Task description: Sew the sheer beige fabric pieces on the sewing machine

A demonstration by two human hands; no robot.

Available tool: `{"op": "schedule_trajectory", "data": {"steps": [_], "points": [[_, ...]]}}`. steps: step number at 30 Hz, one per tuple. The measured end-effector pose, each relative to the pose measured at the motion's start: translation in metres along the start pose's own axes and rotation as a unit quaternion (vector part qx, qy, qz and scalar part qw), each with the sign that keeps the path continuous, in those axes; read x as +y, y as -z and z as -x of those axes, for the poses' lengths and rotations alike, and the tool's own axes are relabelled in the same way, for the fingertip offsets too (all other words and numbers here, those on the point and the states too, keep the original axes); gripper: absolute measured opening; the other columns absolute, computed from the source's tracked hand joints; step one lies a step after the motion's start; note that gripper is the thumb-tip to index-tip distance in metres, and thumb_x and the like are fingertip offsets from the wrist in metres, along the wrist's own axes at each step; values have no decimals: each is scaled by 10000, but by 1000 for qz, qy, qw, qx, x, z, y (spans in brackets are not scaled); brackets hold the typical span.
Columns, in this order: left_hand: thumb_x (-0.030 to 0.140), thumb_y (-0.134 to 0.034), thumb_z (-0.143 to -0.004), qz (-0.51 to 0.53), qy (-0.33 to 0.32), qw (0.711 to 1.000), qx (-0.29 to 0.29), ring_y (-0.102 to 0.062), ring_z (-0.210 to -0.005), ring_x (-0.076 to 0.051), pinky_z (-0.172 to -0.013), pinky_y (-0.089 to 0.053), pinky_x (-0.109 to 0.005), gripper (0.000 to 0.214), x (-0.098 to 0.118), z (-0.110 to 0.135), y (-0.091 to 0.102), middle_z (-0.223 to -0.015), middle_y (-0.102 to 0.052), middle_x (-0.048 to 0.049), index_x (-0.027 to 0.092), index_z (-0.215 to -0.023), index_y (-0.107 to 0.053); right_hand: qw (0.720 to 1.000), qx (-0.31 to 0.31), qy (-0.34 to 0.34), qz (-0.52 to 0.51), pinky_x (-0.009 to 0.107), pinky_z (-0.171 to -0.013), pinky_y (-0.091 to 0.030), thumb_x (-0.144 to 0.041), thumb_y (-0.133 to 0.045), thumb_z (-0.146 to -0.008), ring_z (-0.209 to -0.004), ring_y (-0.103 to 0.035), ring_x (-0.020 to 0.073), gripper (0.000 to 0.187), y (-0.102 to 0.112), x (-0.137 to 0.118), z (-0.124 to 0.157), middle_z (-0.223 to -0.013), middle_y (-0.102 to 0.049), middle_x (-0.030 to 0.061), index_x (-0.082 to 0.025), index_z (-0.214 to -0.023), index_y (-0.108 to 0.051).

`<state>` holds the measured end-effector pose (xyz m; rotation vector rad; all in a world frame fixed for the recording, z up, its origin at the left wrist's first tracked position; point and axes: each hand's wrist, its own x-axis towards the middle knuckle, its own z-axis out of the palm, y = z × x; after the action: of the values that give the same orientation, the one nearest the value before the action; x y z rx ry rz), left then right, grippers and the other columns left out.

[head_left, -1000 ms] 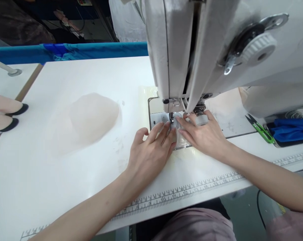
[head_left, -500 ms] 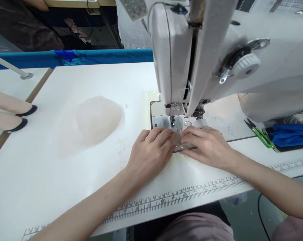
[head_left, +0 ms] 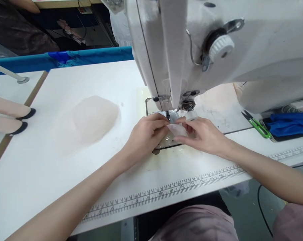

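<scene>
A small piece of thin, sheer whitish fabric is stretched between my two hands, just in front of the presser foot of a white sewing machine. My left hand pinches its left edge between thumb and fingers. On the other side, my right hand is closed on the fabric, thumb below and index finger above, close to the needle area. Beneath them is the metal needle plate. Part of the fabric is hidden by the fingers.
A pale sheer piece lies flat on the white table at left. Green thread snips and blue cloth are at right. A printed ruler runs along the front edge. Two beige, dark-tipped shapes lie far left.
My hands have lifted the sheer fabric slightly and moved away from the table surface, showing more of it between them. The view has shifted, so the machine head looks nearer and further left.
</scene>
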<state>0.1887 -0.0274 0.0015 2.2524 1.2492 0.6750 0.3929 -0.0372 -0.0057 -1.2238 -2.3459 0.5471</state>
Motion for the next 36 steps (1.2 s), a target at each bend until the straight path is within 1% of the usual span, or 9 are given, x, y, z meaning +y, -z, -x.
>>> {"op": "schedule_trajectory", "data": {"steps": [2,5,11,16,19,21,24,29,36], "points": [[240,-477,-918,54,31,998,-9,-620,-756,-140,-645,-491,-272,252,2,1,3,-953,-674,-31,194,-856,-717,999,9,4,32,241,-536,-370,-422,-667,-824,-622,-517,130,373,-2,2,0,-797,-626,12,-195,-1119,-644],[277,-487,-921,77,53,995,-23,-616,-721,-131,-611,-482,-260,262,5,3,7,-904,-675,-14,201,-836,-722,999,23,17,42,237,-540,-346,-262,-533,-920,-624,-499,112,204,-4,5,0,-858,-643,15,-222,-1040,-693],[254,-483,-925,83,40,995,-36,-625,-732,-128,-635,-484,-269,295,2,1,9,-928,-678,-17,179,-770,-722,996,76,42,23,246,-548,-370,-199,-490,-927,-664,-532,114,236,-2,7,1,-1002,-674,18,-208,-989,-717],[176,-485,-921,-36,-112,993,14,-631,-847,-164,-738,-484,-316,248,-10,11,-1,-985,-692,-49,165,-835,-718,979,103,154,88,331,-743,-422,-146,-531,-879,-910,-588,198,195,-4,8,0,-989,-717,24,-190,-878,-721],[166,-562,-887,-196,-221,953,72,-620,-955,-224,-771,-456,-366,162,-9,23,-7,-1059,-707,-59,163,-965,-705,956,111,222,156,353,-815,-403,-128,-531,-875,-989,-594,201,185,-5,7,2,-1029,-732,9,-181,-859,-707],[153,-599,-868,-293,-256,917,91,-626,-986,-230,-765,-440,-369,222,-4,30,-9,-1125,-703,-49,162,-1079,-669,950,106,237,175,340,-842,-402,-93,-506,-867,-988,-614,183,206,-5,6,2,-993,-743,4,-168,-841,-696],[152,-583,-889,-362,-250,894,90,-624,-1070,-223,-802,-423,-366,262,3,37,-8,-1178,-685,-52,159,-1146,-635,950,100,239,174,335,-849,-411,-67,-488,-844,-966,-640,180,221,-4,4,3,-982,-746,7,-156,-860,-690],[141,-560,-905,-368,-229,900,56,-564,-1206,-247,-847,-424,-368,287,4,40,-8,-1171,-682,-97,136,-1186,-611,953,97,237,163,344,-853,-429,-78,-505,-848,-897,-655,179,196,-3,3,1,-971,-748,7,-160,-884,-680],[149,-554,-911,-360,-220,905,51,-560,-1215,-258,-865,-434,-375,287,4,39,-8,-1175,-678,-106,140,-1193,-608,954,100,235,159,348,-856,-419,-75,-509,-862,-892,-658,183,182,-4,4,0,-949,-750,10,-143,-882,-676]]}}
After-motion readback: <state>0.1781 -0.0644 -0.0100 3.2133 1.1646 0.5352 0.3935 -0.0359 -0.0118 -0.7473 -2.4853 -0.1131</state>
